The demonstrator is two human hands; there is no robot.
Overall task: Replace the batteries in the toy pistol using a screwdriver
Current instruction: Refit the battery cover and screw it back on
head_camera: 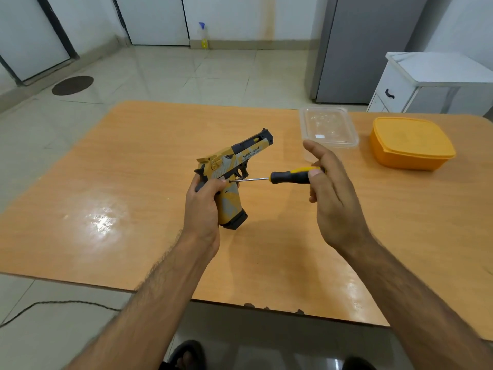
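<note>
A yellow, grey and black toy pistol (pixel 234 161) is held above the wooden table (pixel 120 182), barrel pointing up and to the right. My left hand (pixel 202 209) grips its handle from the left. A screwdriver (pixel 289 176) with a black and yellow handle lies level, its thin metal tip touching the side of the pistol's grip just beside my left thumb. My right hand (pixel 330 193) pinches the end of the screwdriver's handle between thumb and fingertips, the other fingers loose.
A clear plastic container (pixel 328 128) and an orange lidded box (pixel 410 142) stand at the table's far right. Beyond are a white cabinet (pixel 416 81), a grey fridge (pixel 365 46) and tiled floor with a spray bottle (pixel 204 36).
</note>
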